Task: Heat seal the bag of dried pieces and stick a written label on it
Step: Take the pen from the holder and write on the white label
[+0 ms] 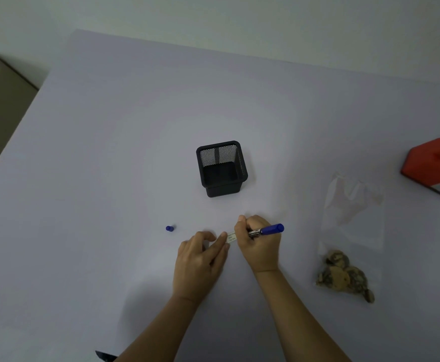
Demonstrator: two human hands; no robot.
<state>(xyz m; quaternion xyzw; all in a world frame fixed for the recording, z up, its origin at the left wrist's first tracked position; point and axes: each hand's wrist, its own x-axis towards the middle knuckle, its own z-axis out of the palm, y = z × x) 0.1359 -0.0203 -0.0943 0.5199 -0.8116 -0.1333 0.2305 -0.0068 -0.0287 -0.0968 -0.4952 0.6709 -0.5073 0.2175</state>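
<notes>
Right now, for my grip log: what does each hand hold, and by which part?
The right hand grips the marker around its barrel near the tip. The left hand holds nothing; its fingertips press the label at its left edge.

Orange device [434, 165] cropped at right edge; print on label [231, 237] unreadable.

blue marker [267, 230], blue cap [169, 228], blk mesh holder [222, 168], orange sealer [434, 165]
</notes>
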